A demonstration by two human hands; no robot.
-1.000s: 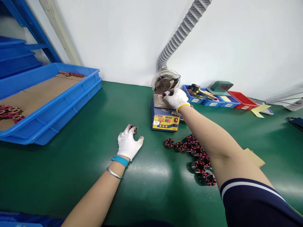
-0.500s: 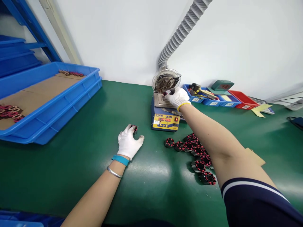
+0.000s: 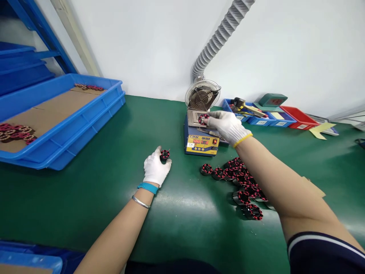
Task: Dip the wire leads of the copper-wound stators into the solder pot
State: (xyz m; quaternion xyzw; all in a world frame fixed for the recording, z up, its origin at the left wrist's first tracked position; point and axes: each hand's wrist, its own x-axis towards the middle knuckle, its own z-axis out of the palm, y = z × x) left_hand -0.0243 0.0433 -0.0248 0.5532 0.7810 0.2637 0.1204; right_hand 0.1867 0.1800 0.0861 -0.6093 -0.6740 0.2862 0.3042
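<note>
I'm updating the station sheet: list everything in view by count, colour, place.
Table: one, green, foreground
Machine: one, blue-yellow, centre
Fan: one, dark, behind machine top
Hose: one, grey, above fan
Far ring: one, red-black, over machine
Near ring: one, red-black, on table
Ring cluster: many, red-black, right of centre
Large trays: several, blue, left
Tray rings: many, red-tan, in trays
Small bins: three blue, one red, back right
Green box: one, green, by bins
Wristband: one, teal, below near ring
Bracelet: one, silver, beside wristband
Left hand: one, white glove, around near ring
Right hand: one, white glove, holding far ring
</note>
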